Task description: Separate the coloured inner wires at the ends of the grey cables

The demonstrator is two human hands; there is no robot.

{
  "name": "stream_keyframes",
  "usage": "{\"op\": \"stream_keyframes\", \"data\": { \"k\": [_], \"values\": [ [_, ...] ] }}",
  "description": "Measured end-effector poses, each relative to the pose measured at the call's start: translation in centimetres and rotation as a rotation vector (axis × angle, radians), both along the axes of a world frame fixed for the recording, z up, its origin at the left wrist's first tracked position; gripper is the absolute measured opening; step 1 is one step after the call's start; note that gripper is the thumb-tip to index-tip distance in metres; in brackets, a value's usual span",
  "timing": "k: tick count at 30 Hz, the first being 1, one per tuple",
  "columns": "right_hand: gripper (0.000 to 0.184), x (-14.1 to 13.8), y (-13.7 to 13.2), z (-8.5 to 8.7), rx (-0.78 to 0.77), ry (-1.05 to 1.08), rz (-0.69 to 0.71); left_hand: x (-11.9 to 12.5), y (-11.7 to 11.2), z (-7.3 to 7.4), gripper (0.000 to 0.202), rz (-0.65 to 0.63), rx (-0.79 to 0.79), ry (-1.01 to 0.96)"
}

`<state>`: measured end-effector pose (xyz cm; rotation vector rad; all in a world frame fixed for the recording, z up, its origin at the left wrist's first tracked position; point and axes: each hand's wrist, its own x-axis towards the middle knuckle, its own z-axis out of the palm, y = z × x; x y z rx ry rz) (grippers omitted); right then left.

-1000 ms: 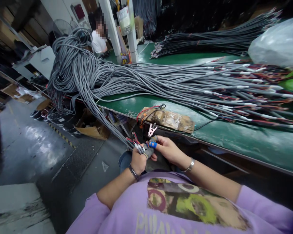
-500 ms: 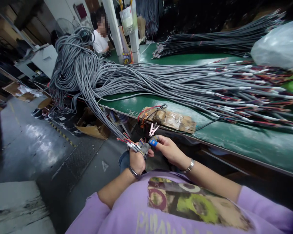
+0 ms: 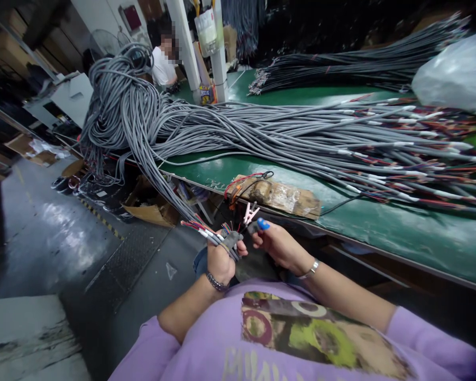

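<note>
My left hand (image 3: 221, 262) is closed around a bundle of grey cables (image 3: 174, 198) that hangs down from the bench. Past the fist stick out their white-banded ends with red and other coloured wires (image 3: 198, 226). Its thumb wears a grey finger cover (image 3: 231, 241). To the right, slightly apart from it, my right hand (image 3: 280, 244) has its fingers bent in a pinch, with blue tape (image 3: 263, 224) on the thumb and grey wrapping on a finger. What sits in that pinch is too small to make out. Just beyond both hands is a pale pink clip (image 3: 250, 213) at the bench edge.
A large pile of grey cables (image 3: 238, 124) covers much of the green bench (image 3: 428, 238). A worn, taped board (image 3: 280, 197) lies at its front edge. Behind are black cables (image 3: 341, 69) and a plastic bag (image 3: 456, 71). A cardboard box (image 3: 153, 209) and a seated person (image 3: 163, 66) are left.
My right hand has drawn away to the right from the left hand, opening a gap between them. The left hand with the cable bundle has shifted slightly left.
</note>
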<state>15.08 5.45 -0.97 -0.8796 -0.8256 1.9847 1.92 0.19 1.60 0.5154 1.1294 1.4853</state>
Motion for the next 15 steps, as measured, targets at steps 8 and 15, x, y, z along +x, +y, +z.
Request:
{"op": "stream_keyframes", "data": {
  "k": [8,15],
  "values": [
    [0.041,-0.7,2.3,1.2,0.055,0.059,-0.015,-0.1,0.6,0.3,0.021,-0.177,0.011,0.003],
    [0.041,-1.4,2.2,1.4,-0.011,0.144,-0.01,0.2,1.2,0.1,0.025,-0.209,-0.023,0.017]
  ]
}}
